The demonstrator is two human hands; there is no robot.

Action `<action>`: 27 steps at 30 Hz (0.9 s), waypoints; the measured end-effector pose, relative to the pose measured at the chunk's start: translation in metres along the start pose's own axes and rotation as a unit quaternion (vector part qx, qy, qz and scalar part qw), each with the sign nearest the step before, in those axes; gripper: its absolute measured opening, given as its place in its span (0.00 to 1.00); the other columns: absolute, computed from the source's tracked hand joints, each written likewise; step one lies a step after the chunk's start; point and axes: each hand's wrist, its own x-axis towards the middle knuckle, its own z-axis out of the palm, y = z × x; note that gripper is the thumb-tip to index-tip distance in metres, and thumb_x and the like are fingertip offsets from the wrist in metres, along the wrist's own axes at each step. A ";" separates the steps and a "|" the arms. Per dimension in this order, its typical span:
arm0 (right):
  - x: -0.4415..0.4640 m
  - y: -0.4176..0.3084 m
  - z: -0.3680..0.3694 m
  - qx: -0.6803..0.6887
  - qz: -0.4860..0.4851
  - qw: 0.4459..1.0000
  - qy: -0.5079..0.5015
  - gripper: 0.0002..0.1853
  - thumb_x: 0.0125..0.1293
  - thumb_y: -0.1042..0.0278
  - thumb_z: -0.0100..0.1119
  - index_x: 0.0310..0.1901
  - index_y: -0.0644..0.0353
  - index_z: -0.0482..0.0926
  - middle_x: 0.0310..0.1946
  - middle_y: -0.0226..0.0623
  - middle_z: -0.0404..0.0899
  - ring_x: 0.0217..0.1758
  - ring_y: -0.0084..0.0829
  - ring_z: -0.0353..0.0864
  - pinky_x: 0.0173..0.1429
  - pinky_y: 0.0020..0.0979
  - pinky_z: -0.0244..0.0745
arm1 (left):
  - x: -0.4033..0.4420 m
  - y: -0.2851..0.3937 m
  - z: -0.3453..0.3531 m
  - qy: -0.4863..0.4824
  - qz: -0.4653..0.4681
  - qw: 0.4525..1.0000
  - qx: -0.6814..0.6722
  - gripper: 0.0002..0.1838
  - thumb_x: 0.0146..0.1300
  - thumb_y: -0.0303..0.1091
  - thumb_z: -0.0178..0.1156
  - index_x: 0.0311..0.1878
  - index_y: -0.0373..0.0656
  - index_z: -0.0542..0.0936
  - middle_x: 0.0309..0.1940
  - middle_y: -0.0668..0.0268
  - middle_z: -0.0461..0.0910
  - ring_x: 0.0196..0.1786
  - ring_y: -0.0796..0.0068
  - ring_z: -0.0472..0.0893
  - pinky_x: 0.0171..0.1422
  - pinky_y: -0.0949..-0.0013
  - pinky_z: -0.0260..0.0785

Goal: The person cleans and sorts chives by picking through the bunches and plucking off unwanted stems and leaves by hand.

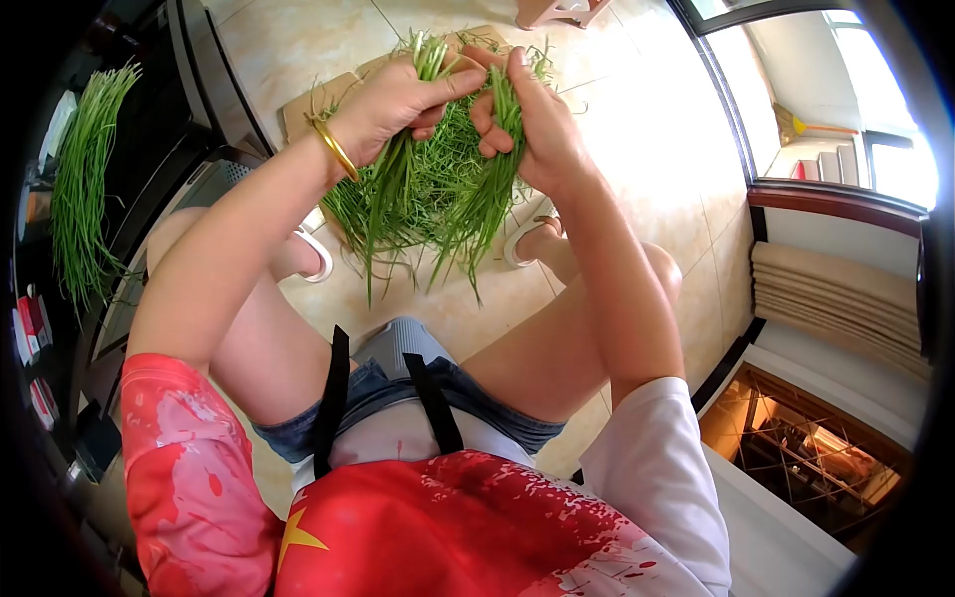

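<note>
My left hand (383,107), with a gold bangle at the wrist, is closed around a bunch of green chives (390,194). Pale cut ends stick up above its fist, and the long leaves hang below. My right hand (540,124) grips a second bunch of chives (482,204), its thumb and fingers pinched near the top. The fingertips of both hands come close together; whether they touch is hard to tell. Beneath them a loose, tangled heap of chives (438,159) spreads over flattened cardboard (296,111) on the floor.
A neat bundle of chives (90,179) lies on the dark cabinet (159,109) at the left. My sandalled feet (522,239) flank the heap on the tiled floor (657,129). A pink stool (562,10) stands at the top. A glass door (796,90) is at the right.
</note>
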 end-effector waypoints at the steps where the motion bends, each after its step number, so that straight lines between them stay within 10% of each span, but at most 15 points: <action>1: 0.000 0.001 0.003 -0.008 0.005 1.000 -0.011 0.29 0.75 0.45 0.34 0.60 0.64 0.69 0.23 0.33 0.71 0.19 0.22 0.64 0.28 0.25 0.66 | 0.002 -0.002 0.001 0.000 0.011 1.000 0.016 0.16 0.63 0.49 0.62 0.38 0.44 0.78 0.13 0.78 0.62 0.15 0.88 0.59 0.19 0.79 0.52; 13: 0.002 0.005 0.002 -0.086 -0.031 0.996 0.025 0.09 0.67 0.66 0.54 0.37 0.64 0.76 0.23 0.32 0.74 0.22 0.20 0.69 0.28 0.24 0.68 | 0.007 -0.010 -0.007 0.069 0.041 0.996 0.040 0.15 0.70 0.45 0.51 0.39 0.41 0.76 0.28 0.74 0.72 0.19 0.89 0.61 0.24 0.79 0.57; 23: -0.001 0.001 0.007 -0.055 0.006 0.998 0.014 0.09 0.68 0.68 0.53 0.43 0.65 0.74 0.24 0.30 0.72 0.23 0.19 0.66 0.27 0.23 0.64 | 0.014 -0.002 -0.021 0.204 0.050 0.978 -0.021 0.22 0.68 0.54 0.53 0.32 0.42 0.72 0.17 0.76 0.64 0.16 0.85 0.60 0.23 0.78 0.57; 27: -0.001 0.007 0.001 -0.048 -0.035 0.997 0.042 0.07 0.67 0.68 0.54 0.37 0.64 0.73 0.22 0.33 0.74 0.21 0.20 0.69 0.26 0.25 0.67 | 0.008 0.000 -0.009 0.087 0.032 0.996 0.000 0.16 0.68 0.47 0.56 0.35 0.43 0.74 0.15 0.79 0.61 0.16 0.89 0.58 0.22 0.80 0.54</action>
